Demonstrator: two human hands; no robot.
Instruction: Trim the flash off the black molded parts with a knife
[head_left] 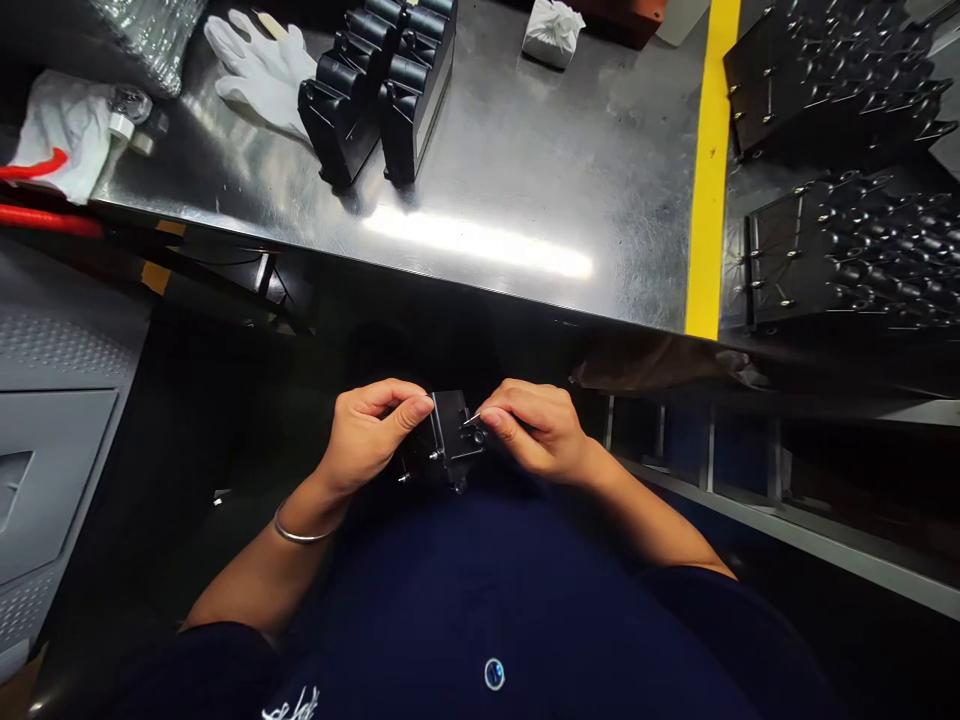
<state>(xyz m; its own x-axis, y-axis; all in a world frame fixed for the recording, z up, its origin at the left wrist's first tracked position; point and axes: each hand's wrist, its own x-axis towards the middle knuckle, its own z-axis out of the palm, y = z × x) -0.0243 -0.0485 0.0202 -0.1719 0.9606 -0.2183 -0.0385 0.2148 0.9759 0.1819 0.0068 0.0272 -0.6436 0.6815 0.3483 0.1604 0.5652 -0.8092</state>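
Note:
My hands are low in the head view, held over my dark navy shirt, well below the table edge. My left hand (371,435) grips a black moulded plastic housing (442,440) by its left side, with the thumb on top. This housing has small metal pins or screws along its edges. My right hand (536,430) pinches a thin metal pin (471,420) between its fingertips, and the pin's tip is at the housing's right side. The fingers hide part of the housing.
A steel table (525,170) lies ahead, with stacked black housings (375,90), a white glove (259,75) and a white cloth (60,135). Yellow tape (709,170) runs along it. Black trays (847,255) sit at right. A grey cabinet (52,440) stands at left.

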